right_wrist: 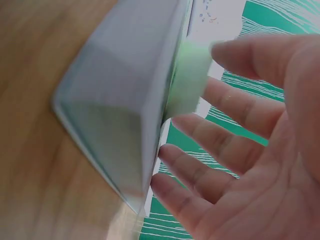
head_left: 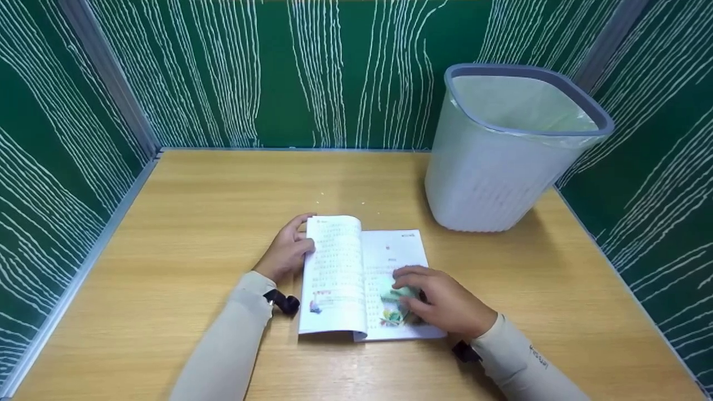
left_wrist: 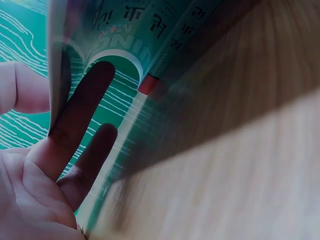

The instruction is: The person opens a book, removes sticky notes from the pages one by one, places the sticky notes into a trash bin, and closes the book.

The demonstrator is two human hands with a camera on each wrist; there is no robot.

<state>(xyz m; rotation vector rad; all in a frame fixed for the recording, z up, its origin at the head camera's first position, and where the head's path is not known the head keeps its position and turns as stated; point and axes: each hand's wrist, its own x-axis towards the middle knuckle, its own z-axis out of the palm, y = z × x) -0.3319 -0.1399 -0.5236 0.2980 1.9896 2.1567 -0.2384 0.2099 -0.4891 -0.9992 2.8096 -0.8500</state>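
An open book (head_left: 334,278) with printed text and small colour pictures lies on the table, its left-hand pages raised and bowed. My left hand (head_left: 288,249) grips the left edge, thumb on the page and fingers behind the cover. In the left wrist view the green cover (left_wrist: 120,37) with lettering curves over those fingers. Over the right-hand page, my right hand (head_left: 445,301) pinches a pale green slip of paper (right_wrist: 192,77) between thumb and fingers. The slip stands up from the page in the right wrist view, and the other fingertips (right_wrist: 162,182) are close to the book.
A white waste bin (head_left: 490,172) with a grey rim and a liner bag stands at the back right of the wooden table (head_left: 223,195). Several tiny white bits (head_left: 363,203) lie beyond the book. Green panels (head_left: 278,72) with white lines enclose the table's back and sides.
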